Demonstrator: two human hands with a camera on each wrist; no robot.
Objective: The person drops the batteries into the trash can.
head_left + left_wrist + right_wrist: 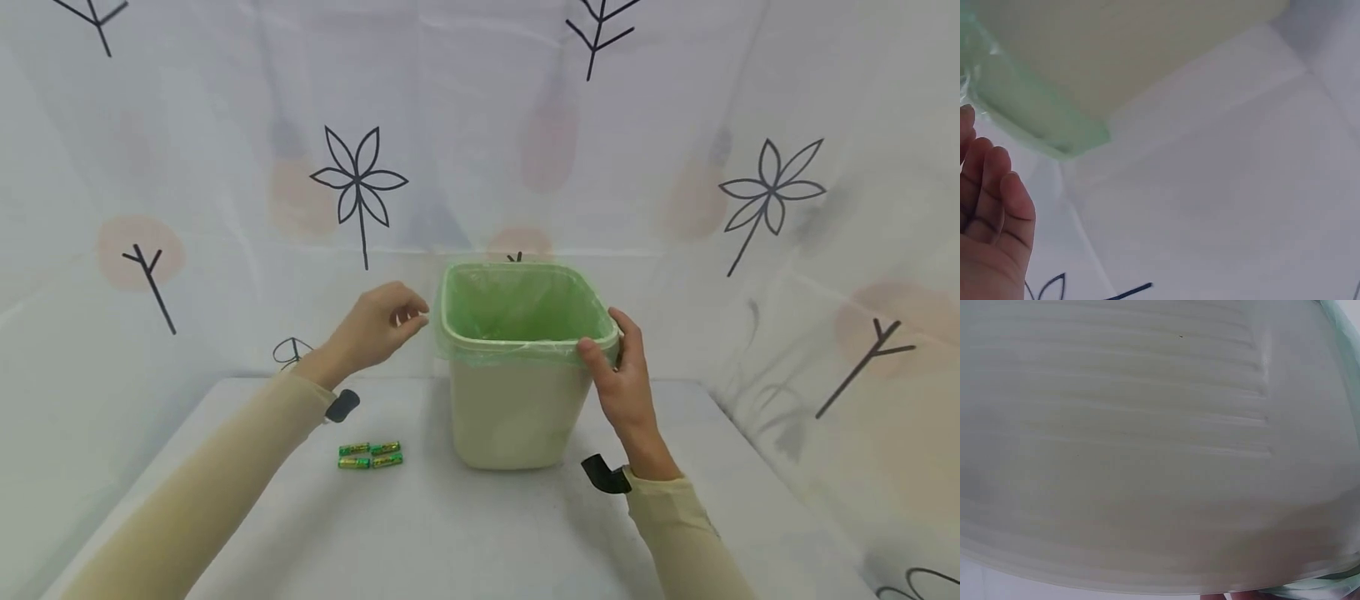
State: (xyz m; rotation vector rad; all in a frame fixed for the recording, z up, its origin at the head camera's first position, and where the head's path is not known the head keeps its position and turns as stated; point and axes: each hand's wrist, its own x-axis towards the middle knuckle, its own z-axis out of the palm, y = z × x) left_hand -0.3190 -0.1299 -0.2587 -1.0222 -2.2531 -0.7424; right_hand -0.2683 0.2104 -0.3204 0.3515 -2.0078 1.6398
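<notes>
The upright bin stands on the bench, its bag's left edge just right of the left grip; those fingers bend, but I cannot tell whether they pinch film. The right grip holds the rim's right front corner. Four batteries lie roughly crosswise, left of the bin.
</notes>
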